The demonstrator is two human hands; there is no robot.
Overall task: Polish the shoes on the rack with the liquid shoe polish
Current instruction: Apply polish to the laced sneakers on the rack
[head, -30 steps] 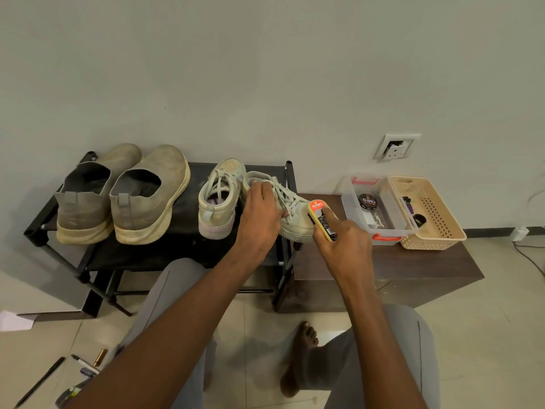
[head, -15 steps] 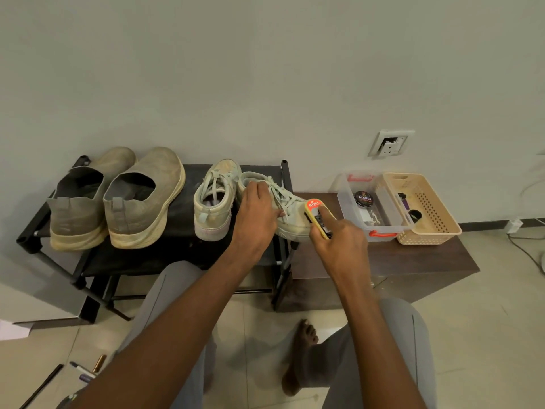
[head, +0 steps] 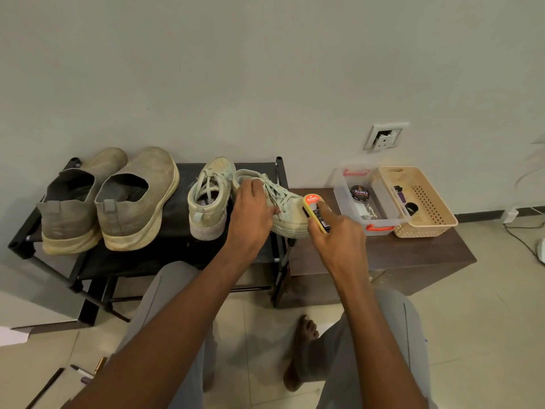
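A: Polish bottle (head: 317, 213) first, since everything hangs on it. Where do I have it?

B: From where I'm watching, nearest the camera come my knees and a bare foot (head: 300, 349) on the floor tiles. Then my right hand (head: 339, 240), fingers curled round the bottle, forefinger laid along its top. The bottle is tipped, its orange end up and away, its lower end hidden against the toe of the sneaker (head: 283, 208).

A: And the other hand?

B: My left hand (head: 250, 214) holds that sneaker over the laces, fingers bent down across it, steadying it. It sits at the right end of the rack (head: 177, 249), its toe past the rack's edge towards the low table (head: 383, 255).

A: Which way does the shoe run?

B: Its long axis goes from heel at far left to toe at near right, so the toe lies straight under the bottle. The right hand is nearer the toe; the stroke, I judge, should run back along that line towards the laces.

A: Beyond that?

B: Its mate (head: 211, 199) stands just left of it, then the grey pair (head: 109, 202), which look dull and undone. Farther right, a clear box (head: 339, 184) and a beige basket (head: 436, 219) sit by the wall.
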